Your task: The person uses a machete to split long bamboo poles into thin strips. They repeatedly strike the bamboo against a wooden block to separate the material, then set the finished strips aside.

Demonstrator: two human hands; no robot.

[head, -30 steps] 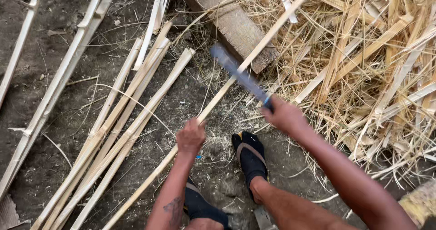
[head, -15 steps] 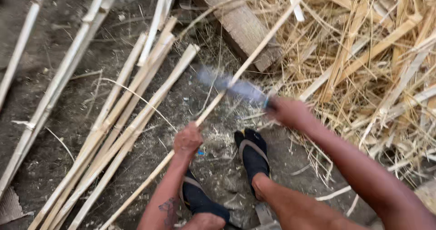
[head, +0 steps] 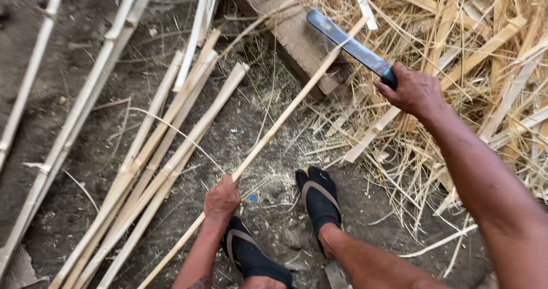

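We see no bin, basket or other vessel here; everything lies loose on bare ground. The left hand [head: 221, 199] is closed around a thin bamboo strip [head: 285, 115], pale yellow and smooth, which runs slantwise from the lower left up to the wooden block [head: 297, 37]. The right hand [head: 412, 89] grips the dark handle of a machete [head: 349, 42], fingers wrapped fully round it; the blade is long, flat and grey-blue, and it lies across the upper end of the strip, over the block. The block is a rough, weathered slab of grey-brown wood, lying at a slant.

To the left we see a bundle of split bamboo slats [head: 165, 152], straight, flat-faced and light tan, laid roughly side by side. Further left lie round bamboo canes [head: 85, 103] with visible nodes. On the right spreads a heap of bamboo shavings [head: 491, 55], dry, straw-coloured, tangled and fibrous. The dirt floor [head: 68, 203] is dark, crumbly and dusted with pale chips near the feet. Both feet wear black split-toe socks [head: 319, 200] with thonged sandals
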